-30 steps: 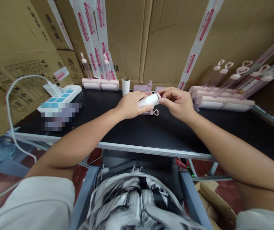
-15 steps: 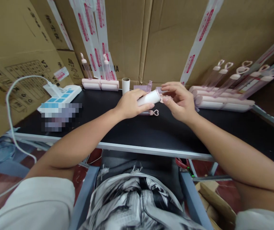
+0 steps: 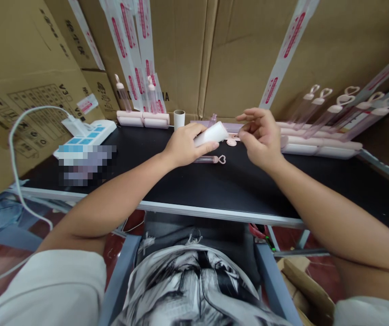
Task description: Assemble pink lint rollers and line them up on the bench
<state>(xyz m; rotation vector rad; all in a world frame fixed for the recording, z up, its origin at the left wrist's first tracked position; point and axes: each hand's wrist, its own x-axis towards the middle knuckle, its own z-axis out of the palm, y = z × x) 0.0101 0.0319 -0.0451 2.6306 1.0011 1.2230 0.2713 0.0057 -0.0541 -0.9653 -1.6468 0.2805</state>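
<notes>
My left hand (image 3: pixel 183 146) is closed around a white roll (image 3: pixel 212 134), holding it tilted above the black table (image 3: pixel 167 181). Just right of the roll's end, my right hand (image 3: pixel 261 138) hovers with thumb and forefinger pinched and the other fingers spread; what it pinches is too small to name. A small pink round cap (image 3: pixel 231 142) lies on the table between my two hands. A pink handle with a heart-shaped end (image 3: pixel 212 159) lies on the table below my left hand.
Cardboard boxes (image 3: pixel 248 50) wall the back. A row of pink rollers with clear handles (image 3: pixel 319 145) lies at the right; two more (image 3: pixel 142 118) stand at the back left beside a cardboard tube (image 3: pixel 179 120). A power strip (image 3: pixel 88 133) with a white cable sits at the left.
My right hand has let go of the roll's end and drawn back to the right, lifting slightly. The pink cap now lies on the table. My left hand keeps the roll.
</notes>
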